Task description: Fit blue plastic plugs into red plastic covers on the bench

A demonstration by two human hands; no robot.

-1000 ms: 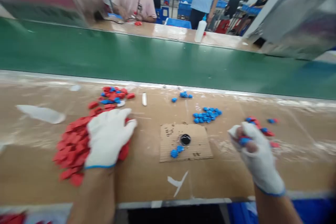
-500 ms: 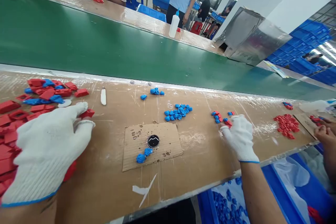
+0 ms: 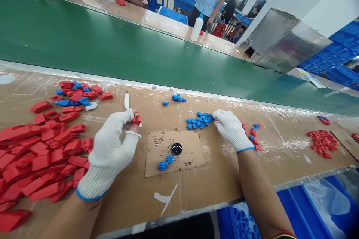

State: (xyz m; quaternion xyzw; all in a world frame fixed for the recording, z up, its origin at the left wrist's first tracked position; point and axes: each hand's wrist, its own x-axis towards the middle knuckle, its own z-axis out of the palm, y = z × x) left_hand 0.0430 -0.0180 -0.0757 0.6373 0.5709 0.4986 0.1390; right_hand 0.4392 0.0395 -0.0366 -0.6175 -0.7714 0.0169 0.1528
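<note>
My left hand [image 3: 113,145], in a white glove with bare thumb and index tips, pinches a small red plastic block [image 3: 136,120] with a hole in its end. Behind it spreads a large pile of red blocks [image 3: 47,157]. My right hand [image 3: 230,129], also gloved, has its fingers drawn together at the right edge of a cluster of small blue plastic pieces [image 3: 198,121]; what they hold is hidden. Between the hands, a cardboard sheet [image 3: 193,157] bears a small round dish of dark liquid [image 3: 176,149] and two blue pieces [image 3: 165,163].
Joined red-and-blue pieces [image 3: 254,138] lie right of my right hand. Further right is a heap of small red pieces [image 3: 322,143]. A green conveyor belt [image 3: 168,56] runs behind the table. Across it stand a squeeze bottle [image 3: 197,28] and people. Blue bins [image 3: 227,220] sit below the table edge.
My left hand has moved right from the red pile, bringing a red block. My right hand has left the joined pieces and moved left to the blue cluster. The camera view has shifted left.
</note>
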